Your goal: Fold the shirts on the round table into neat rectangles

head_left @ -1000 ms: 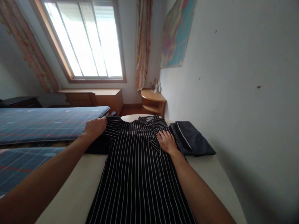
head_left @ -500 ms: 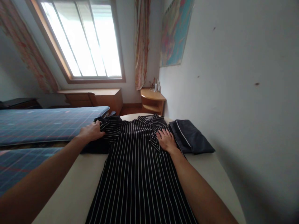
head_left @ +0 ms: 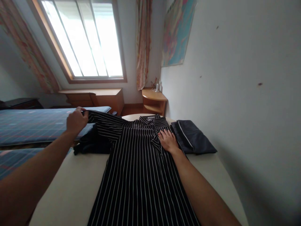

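A black shirt with white stripes (head_left: pixel 138 166) lies spread on a pale table (head_left: pixel 63 188), its collar at the far side. My left hand (head_left: pixel 77 121) is closed on the end of the left sleeve (head_left: pixel 107 124) and holds it stretched out to the left, above the table. Flat on the shirt's right shoulder area rests my right hand (head_left: pixel 168 140), fingers spread, beside a folded-over bit of striped cloth. Beneath the raised sleeve is a dark garment (head_left: pixel 94 142).
Folded dark clothing (head_left: pixel 194 138) sits on the table's right, near the white wall (head_left: pixel 254 125). Beds with blue plaid mattresses (head_left: pixel 35 125) stand to the left. At the back are a wooden desk (head_left: pixel 109 99) and a corner shelf (head_left: pixel 154 95), below the window.
My left hand has moved left and up, drawing the sleeve out straight and uncovering more of the dark garment below. My right hand has stayed in place.
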Demonstrator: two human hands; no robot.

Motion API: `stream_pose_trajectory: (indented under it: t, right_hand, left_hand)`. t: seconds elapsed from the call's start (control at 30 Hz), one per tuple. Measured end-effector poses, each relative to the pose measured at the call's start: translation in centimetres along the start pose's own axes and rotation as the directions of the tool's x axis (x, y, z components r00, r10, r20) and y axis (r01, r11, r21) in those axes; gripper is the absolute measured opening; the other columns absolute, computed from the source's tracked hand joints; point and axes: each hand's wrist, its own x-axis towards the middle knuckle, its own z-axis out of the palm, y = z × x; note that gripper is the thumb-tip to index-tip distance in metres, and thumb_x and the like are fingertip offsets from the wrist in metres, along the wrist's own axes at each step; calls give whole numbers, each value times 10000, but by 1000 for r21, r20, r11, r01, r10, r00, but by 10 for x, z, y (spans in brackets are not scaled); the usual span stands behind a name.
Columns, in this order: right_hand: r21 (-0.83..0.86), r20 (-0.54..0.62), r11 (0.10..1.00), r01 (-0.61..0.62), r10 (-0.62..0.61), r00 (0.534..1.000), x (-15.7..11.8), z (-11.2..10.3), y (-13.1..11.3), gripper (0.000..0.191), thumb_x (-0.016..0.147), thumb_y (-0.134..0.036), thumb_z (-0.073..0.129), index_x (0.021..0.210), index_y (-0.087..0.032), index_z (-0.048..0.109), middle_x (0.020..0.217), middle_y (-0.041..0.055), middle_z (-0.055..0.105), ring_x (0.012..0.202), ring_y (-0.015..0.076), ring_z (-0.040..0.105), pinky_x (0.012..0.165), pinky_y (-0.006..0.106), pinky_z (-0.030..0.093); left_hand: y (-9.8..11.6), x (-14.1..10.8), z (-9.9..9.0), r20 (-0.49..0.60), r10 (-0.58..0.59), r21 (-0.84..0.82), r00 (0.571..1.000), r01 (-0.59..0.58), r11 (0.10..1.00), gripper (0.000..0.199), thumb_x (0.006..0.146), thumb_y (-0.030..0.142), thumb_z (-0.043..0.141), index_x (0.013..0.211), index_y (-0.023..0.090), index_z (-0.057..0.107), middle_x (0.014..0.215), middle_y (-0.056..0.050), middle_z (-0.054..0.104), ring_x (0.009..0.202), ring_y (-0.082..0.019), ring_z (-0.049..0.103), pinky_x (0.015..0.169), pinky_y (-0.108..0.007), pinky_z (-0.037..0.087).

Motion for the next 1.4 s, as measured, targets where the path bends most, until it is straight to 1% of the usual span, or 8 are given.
stream_pose_trajectory:
  t: [0.27,0.57,0.7,0.83,0.97,1.2,1.27,1.4]
  right_hand:
    - [-14,-18,1000,9,-9,1000,-2,-1,-2,648,1031,-571,168,1518,-236,435,1615,57,340,1509,261,222,1223,437,119]
    - [18,-231,974,225,-215,949,-10,-17,-16,477,1039,-420,353,1413,-195,547,1502,96,506,1403,261,409,1199,492,193]
    - [35,-180,805,592,-577,796,-37,-32,-56,402,1009,-423,470,1311,-206,621,1425,104,574,1350,247,469,1202,497,206]
    - [176,24,473,863,-879,476,-94,-36,-107,533,962,-544,538,1405,-248,536,1511,78,494,1419,255,400,1216,527,188]
    - [335,185,266,904,-959,213,-159,-28,-131,712,901,-625,580,1499,-276,415,1615,78,333,1505,336,227,1205,631,148]
    - [406,177,139,903,-982,72,-198,-15,-126,579,974,-340,567,1513,-238,380,1630,70,302,1510,260,238,1216,430,271]
    - [433,140,140,890,-986,87,-187,-22,-126,526,981,-346,558,1478,-232,431,1603,63,364,1469,208,340,1177,344,333]
    - [378,133,372,847,-928,348,-159,-35,-120,670,931,-486,612,1516,-247,392,1605,105,349,1497,295,268,1209,513,240]
  left_hand:
    - [1,6,-6,216,107,58,970,-122,991,620,946,581,459,1119,26,673,1070,-216,668,977,-353,619,834,-491,490]
    - [33,4,-51,144,238,124,961,-256,959,443,901,360,619,1196,30,638,1122,-233,668,1031,-348,623,871,-538,472]
    - [45,-1,-56,123,279,116,952,-293,949,379,906,261,636,1185,4,629,1161,-230,658,1087,-341,603,917,-560,442]
    - [52,-6,-49,113,294,81,949,-303,949,333,930,221,631,1170,-10,610,1157,-193,668,1117,-301,600,984,-539,407]
    - [52,-12,-43,120,300,71,946,-309,948,273,977,210,564,1133,-8,617,1107,-176,679,1092,-289,624,990,-509,408]
    - [51,-22,-47,88,284,115,955,-293,949,305,1018,231,442,1146,-2,593,1034,-180,668,1013,-274,618,910,-440,437]
    - [52,-23,-48,81,274,113,958,-282,953,314,1005,258,476,1153,4,587,1012,-167,670,987,-255,608,906,-428,436]
    - [56,-19,-48,93,285,58,954,-291,955,327,940,301,585,1135,40,616,950,-134,686,919,-234,605,886,-413,451]
